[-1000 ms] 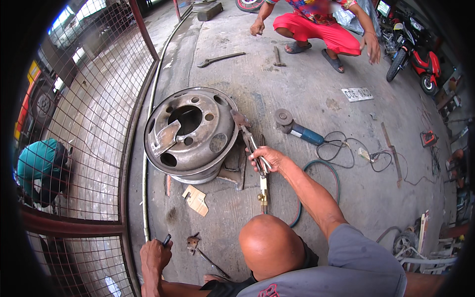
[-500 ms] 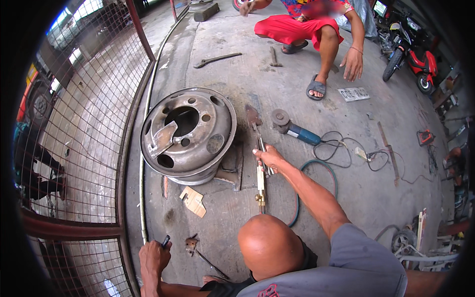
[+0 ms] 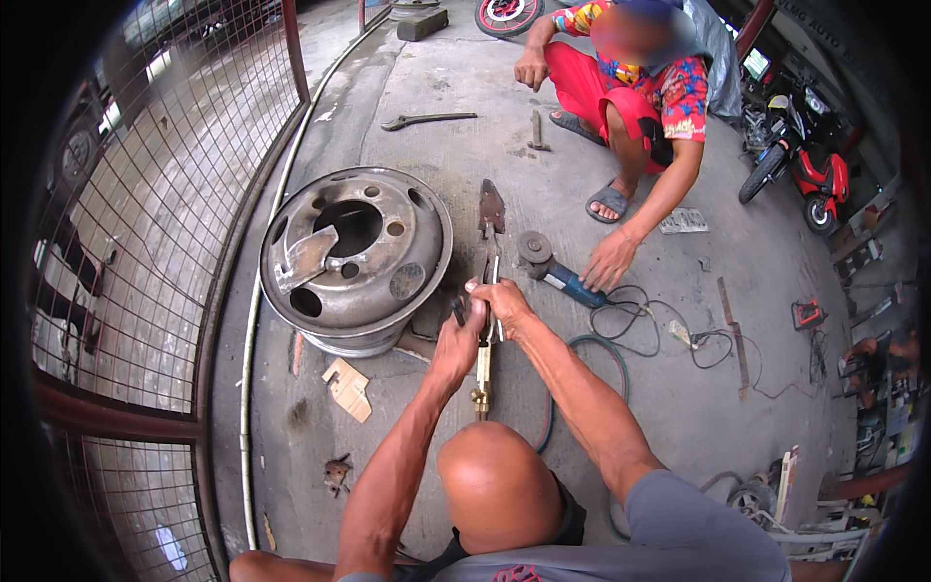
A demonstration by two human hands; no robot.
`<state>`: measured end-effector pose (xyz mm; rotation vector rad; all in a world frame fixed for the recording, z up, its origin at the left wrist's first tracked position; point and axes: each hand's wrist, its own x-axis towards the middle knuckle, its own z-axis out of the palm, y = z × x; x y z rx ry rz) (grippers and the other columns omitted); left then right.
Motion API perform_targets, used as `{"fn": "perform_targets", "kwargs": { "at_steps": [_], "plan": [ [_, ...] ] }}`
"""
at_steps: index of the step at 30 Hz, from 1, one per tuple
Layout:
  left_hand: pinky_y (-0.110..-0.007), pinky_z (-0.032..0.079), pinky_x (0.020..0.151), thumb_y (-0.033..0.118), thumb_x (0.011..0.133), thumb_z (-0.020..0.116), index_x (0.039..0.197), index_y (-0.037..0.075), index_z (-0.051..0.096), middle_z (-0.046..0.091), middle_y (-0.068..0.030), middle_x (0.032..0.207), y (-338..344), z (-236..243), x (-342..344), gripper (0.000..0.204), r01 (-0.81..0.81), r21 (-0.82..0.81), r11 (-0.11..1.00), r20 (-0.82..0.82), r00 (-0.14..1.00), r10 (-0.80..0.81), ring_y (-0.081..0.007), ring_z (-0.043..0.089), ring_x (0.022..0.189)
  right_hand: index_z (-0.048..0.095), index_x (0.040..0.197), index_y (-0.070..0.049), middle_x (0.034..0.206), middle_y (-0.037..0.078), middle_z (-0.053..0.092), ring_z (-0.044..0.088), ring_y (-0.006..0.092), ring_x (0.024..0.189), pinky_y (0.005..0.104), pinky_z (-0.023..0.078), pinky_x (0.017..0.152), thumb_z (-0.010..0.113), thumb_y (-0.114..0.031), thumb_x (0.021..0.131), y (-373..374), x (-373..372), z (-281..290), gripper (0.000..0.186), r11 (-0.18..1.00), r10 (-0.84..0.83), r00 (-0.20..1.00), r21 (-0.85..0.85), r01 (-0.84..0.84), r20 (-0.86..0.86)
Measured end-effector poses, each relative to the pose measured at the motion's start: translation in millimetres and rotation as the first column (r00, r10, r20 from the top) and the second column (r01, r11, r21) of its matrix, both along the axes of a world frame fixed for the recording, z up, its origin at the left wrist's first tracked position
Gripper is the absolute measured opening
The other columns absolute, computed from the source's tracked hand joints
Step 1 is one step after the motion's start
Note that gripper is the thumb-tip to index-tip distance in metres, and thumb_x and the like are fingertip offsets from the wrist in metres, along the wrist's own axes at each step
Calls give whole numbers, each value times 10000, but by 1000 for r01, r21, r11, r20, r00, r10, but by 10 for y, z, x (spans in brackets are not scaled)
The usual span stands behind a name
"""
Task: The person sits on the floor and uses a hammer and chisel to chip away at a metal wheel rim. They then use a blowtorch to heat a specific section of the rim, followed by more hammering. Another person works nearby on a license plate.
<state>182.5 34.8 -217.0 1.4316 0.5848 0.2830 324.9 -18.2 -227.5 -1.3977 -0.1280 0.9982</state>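
My right hand is wrapped round a cutting torch, which has a pale handle, metal tubes and brass valves near my knee. Close against it, my left hand is closed on a small dark stick-like object whose kind I cannot make out. Just beyond the hands lies a rusty pointed metal piece; whether it touches the torch I cannot tell. To the left stands a steel wheel rim with a cut metal plate on its face.
A co-worker's hand reaches to the angle grinder at the right. Hoses and a cord cross the floor. A wrench, a hammer and a cardboard piece lie about. Mesh fencing borders the left.
My left hand has come up from the lower left to the torch beside my right hand. The co-worker has leaned in, and one hand has come down to the grinder.
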Motion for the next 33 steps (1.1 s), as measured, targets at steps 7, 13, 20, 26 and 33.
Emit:
{"fn": "perform_targets", "kwargs": {
  "at_steps": [7, 13, 20, 26, 33],
  "plan": [
    [-442, 410, 1100, 707, 1028, 353, 1466, -88, 462, 582, -325, 1385, -238, -176, 410, 914, -194, -126, 973, 25, 980, 199, -419, 530, 1356, 670, 892, -21, 811, 50, 680, 615, 142, 696, 321, 514, 630, 778, -163, 910, 37, -68, 39, 179, 994, -100, 993, -42, 103, 56],
    [-429, 496, 938, 667, 1026, 435, 1287, -96, 604, 690, -249, 1140, -285, 1, 433, 824, -242, 84, 967, -108, 962, 250, -321, 660, 1078, 610, 730, -75, 649, 1, 576, 486, 109, 539, 328, 391, 490, 807, -220, 895, -76, -17, 106, 294, 991, -112, 969, -41, 124, 219],
    [-433, 490, 917, 659, 996, 506, 1234, -110, 640, 699, -246, 1080, -132, 464, 151, 817, 227, 68, 971, -335, 923, -192, -299, 657, 1023, 641, 833, -34, 666, 19, 600, 549, 119, 536, 304, 460, 481, 802, -214, 854, -258, 181, 233, 242, 998, 30, 946, -57, -12, 324],
    [-458, 478, 935, 606, 1016, 530, 1236, -33, 603, 678, -261, 1031, 126, 1170, -523, 680, 499, 301, 812, -478, 816, -325, -357, 665, 1009, 677, 920, 9, 717, 77, 658, 608, 168, 590, 350, 503, 550, 831, -307, 827, -476, 1070, 67, 364, 906, 203, 811, -420, 57, 549],
    [-437, 470, 1079, 494, 1016, 596, 1442, -32, 547, 629, -304, 1338, 600, 1976, -1857, 679, 482, 458, 747, -631, 768, -110, -421, 619, 1266, 724, 915, 2, 722, 91, 696, 667, 185, 634, 358, 541, 615, 823, -394, 834, -510, 1564, 138, 416, 797, 466, 675, -603, -39, 572]
  ]
}}
